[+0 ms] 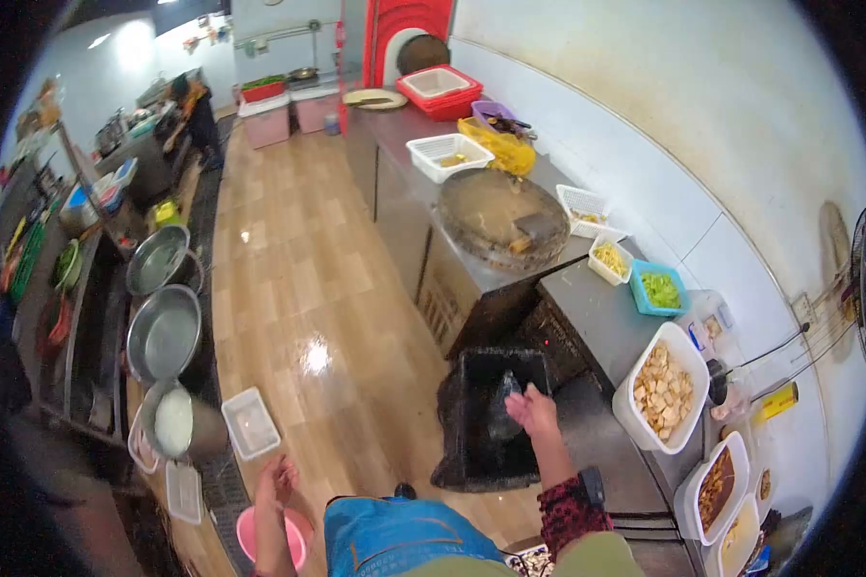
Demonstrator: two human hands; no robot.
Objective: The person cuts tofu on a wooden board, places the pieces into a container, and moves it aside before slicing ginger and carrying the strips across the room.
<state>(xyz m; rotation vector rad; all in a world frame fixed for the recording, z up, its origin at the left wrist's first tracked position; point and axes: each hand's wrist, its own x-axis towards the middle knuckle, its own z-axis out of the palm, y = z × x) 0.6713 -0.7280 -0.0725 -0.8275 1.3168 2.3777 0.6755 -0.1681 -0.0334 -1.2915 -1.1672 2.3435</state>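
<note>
My right hand (533, 411) is over a black bin (471, 385) on the floor, beside a dark, shiny item (503, 409) inside it. The fingers are partly spread; whether they touch that item is unclear. My left hand (277, 479) hangs low on the left, above a pink basin (298, 539) and near a white tray (250, 424). Its fingers look loosely curled, and their grip is too small to make out. A blue apron (404, 540) covers my front.
At the right, a steel counter (587, 313) bears a round chopping board (500, 216) with a cleaver (541, 231), and a white tub (625, 404) of cubed food. Metal pots (164, 332) line the left side. Another person (197, 115) stands at the far left.
</note>
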